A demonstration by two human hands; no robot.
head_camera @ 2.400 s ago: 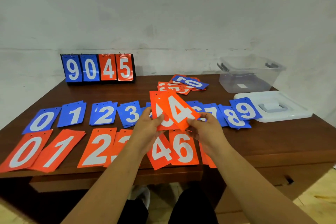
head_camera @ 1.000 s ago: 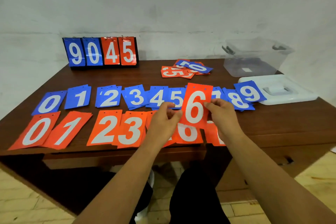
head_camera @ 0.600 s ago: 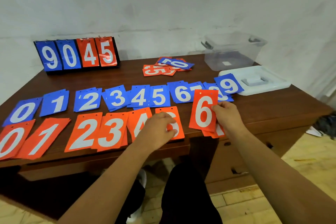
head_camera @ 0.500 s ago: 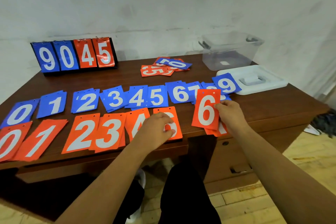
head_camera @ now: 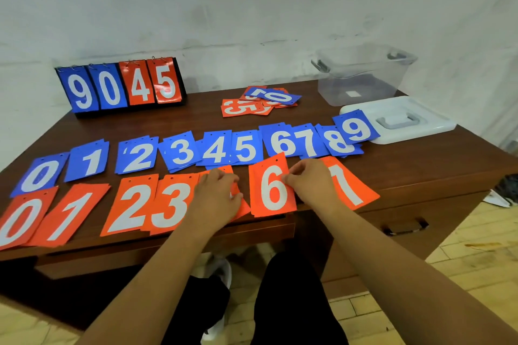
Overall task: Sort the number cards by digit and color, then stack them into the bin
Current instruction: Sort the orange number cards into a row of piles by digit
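Observation:
Two rows of number cards lie on the brown table [head_camera: 196, 120]. The back row is blue, 0 to 9 [head_camera: 215, 150]. The front row is orange, with 0, 1, 2 and 3 [head_camera: 168, 202] showing. My left hand [head_camera: 217, 199] rests flat on the orange cards right of the 3 and hides their digits. The orange 6 card [head_camera: 270, 190] lies in the front row, and my right hand [head_camera: 311, 182] pinches its right edge. An orange 7 card [head_camera: 350, 187] lies partly under that hand. A small unsorted pile of cards [head_camera: 260, 101] sits further back.
A clear plastic bin [head_camera: 361, 75] stands at the back right, its white lid [head_camera: 398, 120] beside it under the blue 9. A flip scoreboard reading 9045 [head_camera: 123, 87] stands at the back left. The front row of cards overhangs the table's front edge.
My right hand lowered the orange 6 card from mid-air into the front row. My left hand stayed on the orange cards beside the 3. The orange 7 now shows.

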